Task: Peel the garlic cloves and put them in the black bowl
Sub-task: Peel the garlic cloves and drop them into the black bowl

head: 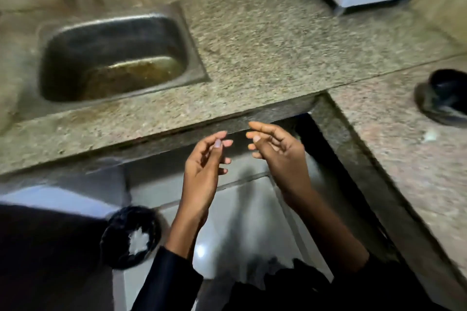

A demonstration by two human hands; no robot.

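Both hands are raised side by side, palms turned toward each other, a small gap between their fingertips. The left hand (204,169) has loosely curled fingers and holds nothing. The right hand (280,156), at its 3 o'clock, is likewise relaxed. Dark sleeves cover both forearms.

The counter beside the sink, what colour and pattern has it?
Speckled beige-grey stone counter, seen in the head view.

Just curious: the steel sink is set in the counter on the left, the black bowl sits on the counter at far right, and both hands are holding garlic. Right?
Not quite. In the head view the left hand and right hand hold nothing visible, fingers loosely open. The sink and black bowl are as you say.
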